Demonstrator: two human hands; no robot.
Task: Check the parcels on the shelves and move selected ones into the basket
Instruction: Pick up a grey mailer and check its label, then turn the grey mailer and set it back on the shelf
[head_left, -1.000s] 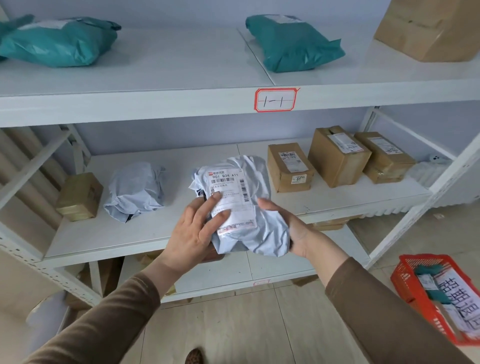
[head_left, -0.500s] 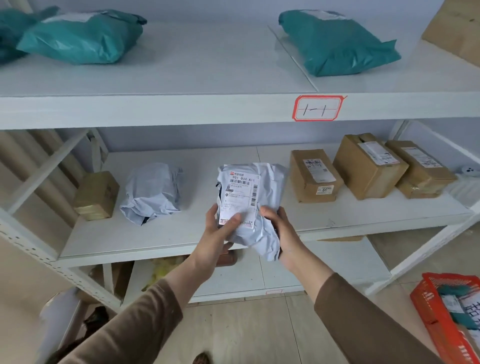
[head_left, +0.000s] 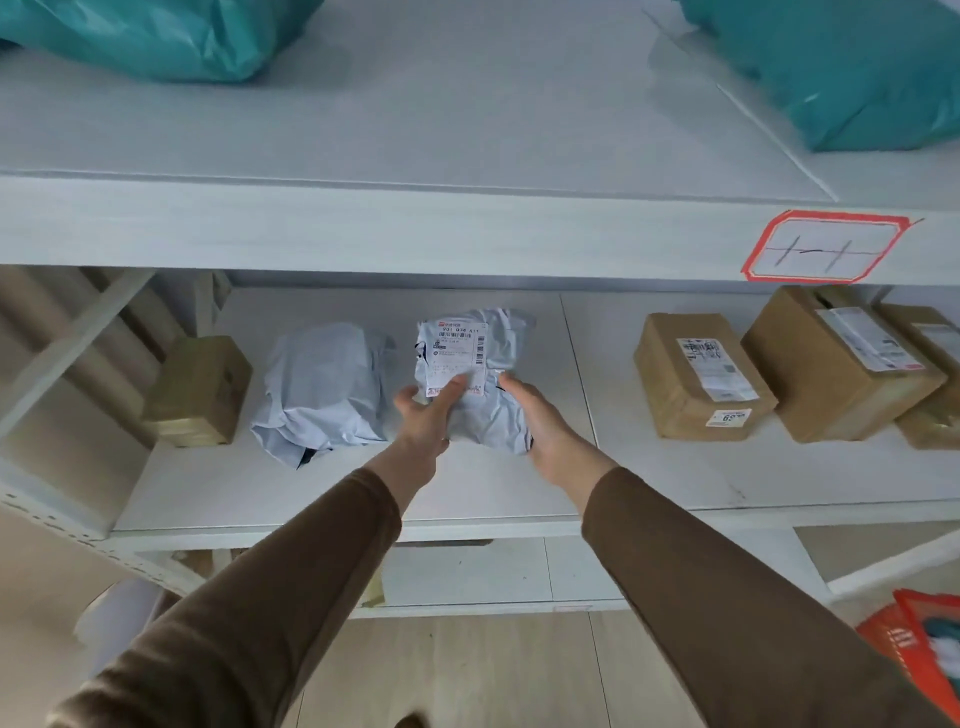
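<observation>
The fingers (head_left: 457, 385) of the left hand (head_left: 427, 415) are curled on the front of a grey parcel (head_left: 475, 379), with the thumb pressing the lower edge of its white label (head_left: 457, 358). The right hand (head_left: 535, 421) holds the same parcel from the right side; its fingers go behind the wrapping, so I cannot tell how they lie there. The parcel stands upright on the middle shelf (head_left: 498, 483), about halfway between the front edge and the back edge, close to the seam between the two shelf boards. Just beside it on the left lies a second grey parcel (head_left: 322, 389), and further left, near the left edge, a small brown box (head_left: 200, 389). On the right board three cardboard boxes (head_left: 698, 376) stand in a row. On the top shelf (head_left: 467, 130) two teal bags (head_left: 156, 36) lie apart, and a red-framed tag (head_left: 826, 247) is on its front edge. The red basket (head_left: 914, 644) is on the floor at the lower right.
</observation>
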